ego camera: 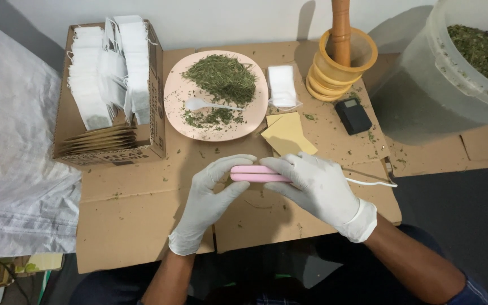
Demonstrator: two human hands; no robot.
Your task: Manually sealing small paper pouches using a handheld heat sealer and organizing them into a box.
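Both my hands wear white gloves and hold a slim pink clamp-like tool (251,173) over the cardboard sheet (136,209). My left hand (210,200) pinches its left end with thumb and fingers. My right hand (320,189) wraps over its right half; a white cord (371,182) runs from there to the right. Just beyond the tool lie tan paper envelopes (287,134). Further back, a pink plate (173,99) carries dried green herb (222,76) and a white plastic spoon (201,104).
A cardboard box (108,153) at back left holds several white filter bags and tan envelopes. A small stack of white bags (282,85), a wooden mortar with pestle (340,62), a small black device (352,116) and a big translucent tub of herb (458,73) stand at back right. White sacking (12,147) lies left.
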